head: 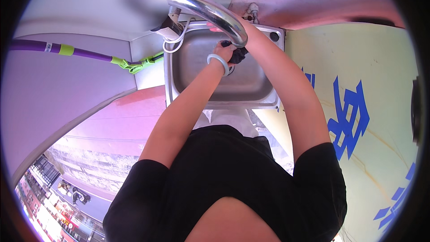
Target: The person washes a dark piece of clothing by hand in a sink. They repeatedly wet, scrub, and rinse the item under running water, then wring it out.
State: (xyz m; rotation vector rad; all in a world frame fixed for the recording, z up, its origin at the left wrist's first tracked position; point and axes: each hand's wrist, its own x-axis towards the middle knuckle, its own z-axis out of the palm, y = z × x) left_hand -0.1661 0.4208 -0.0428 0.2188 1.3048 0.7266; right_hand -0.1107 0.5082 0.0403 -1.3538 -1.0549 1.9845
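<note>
Over a stainless steel sink [198, 77], my left hand [224, 52] is closed on a wet-looking black cloth [238, 55]. A pale bangle [218, 61] circles that wrist. My right arm reaches across the right side of the basin. Part of my right hand [215, 27] shows near the back rim, behind the curved chrome faucet spout [205, 5]; the spout hides most of it, so its grip cannot be told. The drain lies just below the cloth.
A white cable [178, 44] loops over the sink's left rim. At the left, a purple and green mop handle [94, 54] leans near the wall. A valve [254, 11] stands behind the sink. On the right is a pale panel [379, 60] with blue markings.
</note>
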